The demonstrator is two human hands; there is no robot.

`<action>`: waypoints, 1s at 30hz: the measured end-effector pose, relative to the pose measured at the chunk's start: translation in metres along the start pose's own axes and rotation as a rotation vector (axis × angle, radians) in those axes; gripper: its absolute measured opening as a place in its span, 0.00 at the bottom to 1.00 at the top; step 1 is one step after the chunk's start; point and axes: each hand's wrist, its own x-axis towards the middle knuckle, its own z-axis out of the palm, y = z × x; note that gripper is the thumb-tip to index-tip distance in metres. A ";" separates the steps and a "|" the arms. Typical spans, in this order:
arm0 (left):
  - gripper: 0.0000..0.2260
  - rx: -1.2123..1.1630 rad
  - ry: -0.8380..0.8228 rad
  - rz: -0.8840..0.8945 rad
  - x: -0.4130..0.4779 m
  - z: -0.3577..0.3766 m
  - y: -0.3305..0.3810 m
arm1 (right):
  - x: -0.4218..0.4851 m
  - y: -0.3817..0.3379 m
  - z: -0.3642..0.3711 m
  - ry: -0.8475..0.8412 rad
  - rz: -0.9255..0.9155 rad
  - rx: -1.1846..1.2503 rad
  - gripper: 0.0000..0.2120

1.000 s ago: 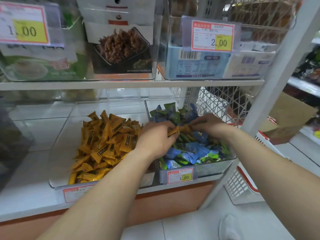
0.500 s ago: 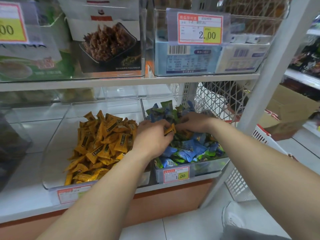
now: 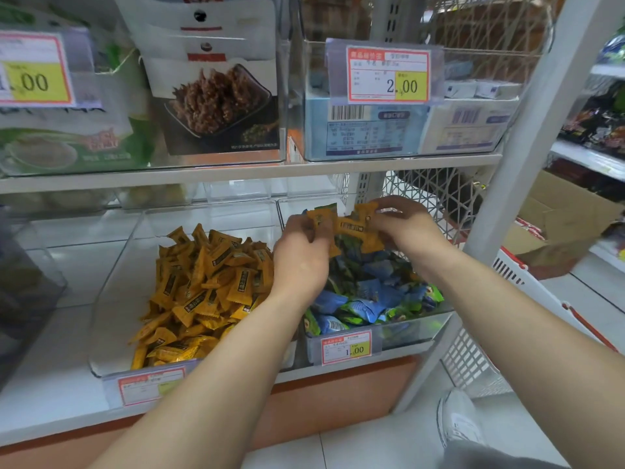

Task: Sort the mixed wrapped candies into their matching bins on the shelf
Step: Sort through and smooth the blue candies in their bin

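Note:
Two clear bins stand side by side on the lower shelf. The left bin [image 3: 111,299] holds a heap of yellow wrapped candies [image 3: 206,286]. The right bin [image 3: 409,336] holds blue and green wrapped candies [image 3: 368,296]. Above the right bin both hands hold a small bunch of yellow candies [image 3: 351,226]. My left hand [image 3: 301,255] grips the bunch's left side, and my right hand [image 3: 402,226] pinches its right side. Part of the bunch is hidden by my fingers.
The upper shelf [image 3: 250,172] carries clear bins of snack packs and boxes with price tags. A white upright post [image 3: 527,137] and a wire mesh side panel [image 3: 436,194] close the right end. A white basket [image 3: 500,299] and a cardboard box [image 3: 568,218] sit beyond.
Both hands have risen out of the blue and green pile, lifting several yellow candies clear of it. The camera has moved closer.

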 end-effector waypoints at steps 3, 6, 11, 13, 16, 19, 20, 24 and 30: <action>0.09 -0.239 -0.063 -0.182 -0.001 0.008 0.006 | -0.018 0.001 0.010 0.014 0.013 0.134 0.11; 0.07 -0.405 -0.108 -0.266 -0.006 0.013 0.012 | -0.029 0.002 0.020 0.008 -0.015 0.184 0.11; 0.20 -0.412 -0.123 -0.259 -0.007 0.020 0.017 | -0.037 0.004 0.024 0.093 -0.035 0.106 0.12; 0.26 -0.398 -0.171 -0.258 -0.010 0.020 0.018 | -0.041 0.007 0.024 0.136 -0.052 0.083 0.11; 0.23 -0.376 -0.145 -0.226 -0.016 0.018 0.019 | -0.044 0.010 0.026 0.136 -0.120 0.042 0.09; 0.20 -0.265 -0.081 -0.160 -0.014 0.004 0.023 | -0.046 0.006 0.023 -0.037 -0.134 0.015 0.14; 0.19 -0.209 -0.086 -0.110 -0.012 -0.003 0.025 | -0.046 0.003 0.017 -0.091 -0.154 -0.009 0.15; 0.19 0.181 -0.026 0.138 -0.001 -0.051 0.027 | -0.042 -0.002 -0.024 0.055 -0.215 -0.231 0.11; 0.25 0.800 -0.029 0.027 0.005 -0.101 -0.006 | -0.036 0.020 -0.055 0.094 -0.141 -0.661 0.20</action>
